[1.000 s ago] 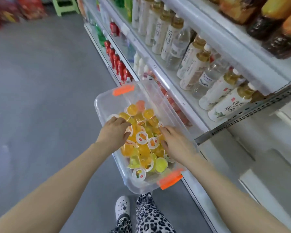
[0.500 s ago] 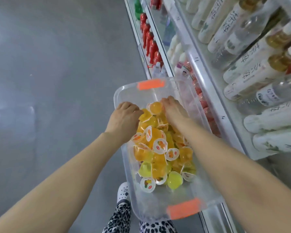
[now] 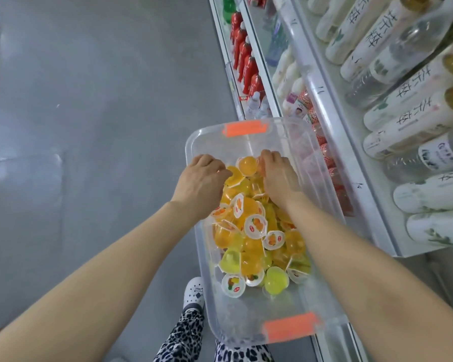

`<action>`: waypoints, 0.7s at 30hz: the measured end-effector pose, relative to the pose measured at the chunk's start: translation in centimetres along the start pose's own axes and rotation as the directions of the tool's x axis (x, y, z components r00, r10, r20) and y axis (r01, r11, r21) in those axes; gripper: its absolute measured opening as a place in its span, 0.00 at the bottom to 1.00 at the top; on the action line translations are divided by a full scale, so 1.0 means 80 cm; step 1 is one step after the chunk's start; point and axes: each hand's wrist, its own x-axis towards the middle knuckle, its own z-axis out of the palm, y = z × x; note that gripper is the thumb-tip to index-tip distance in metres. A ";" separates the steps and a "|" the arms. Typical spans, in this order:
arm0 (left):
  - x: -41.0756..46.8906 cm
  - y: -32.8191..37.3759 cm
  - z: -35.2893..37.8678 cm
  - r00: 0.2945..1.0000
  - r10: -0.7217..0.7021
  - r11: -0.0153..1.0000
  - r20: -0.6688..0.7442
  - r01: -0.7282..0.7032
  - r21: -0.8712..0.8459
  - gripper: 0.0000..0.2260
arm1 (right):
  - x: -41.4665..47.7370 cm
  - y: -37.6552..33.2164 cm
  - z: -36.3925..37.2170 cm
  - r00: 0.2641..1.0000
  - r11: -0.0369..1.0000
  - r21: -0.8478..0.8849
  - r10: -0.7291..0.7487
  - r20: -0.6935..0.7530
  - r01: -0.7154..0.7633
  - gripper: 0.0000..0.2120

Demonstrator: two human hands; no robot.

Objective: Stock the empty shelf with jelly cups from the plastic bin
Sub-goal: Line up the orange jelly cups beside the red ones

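Left hand (image 3: pixel 202 178): fingers curled onto cups at the heap's far left.
Jelly cups (image 3: pixel 254 231): heaped loose in the bin; probably light, smooth and slippery, with thin peel lids, so grip the bodies, few at once.
Right hand (image 3: pixel 280 176): curled round orange cups, far right.
Plastic bin (image 3: pixel 306 296): just left of the shelves (image 3: pixel 324 100).

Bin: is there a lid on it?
No, the bin is open on top, with the left hand and right hand down among the jelly cups.

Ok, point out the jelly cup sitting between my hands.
The orange cup at the far end of the pile, between the left hand and the right hand; the others lie nearer you.
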 end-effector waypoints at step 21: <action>0.012 0.049 0.024 0.916 0.110 0.993 0.386 -0.087 -0.075 0.26 | -0.147 -0.010 -0.043 0.993 0.939 0.321 0.112 0.045 -0.120 0.24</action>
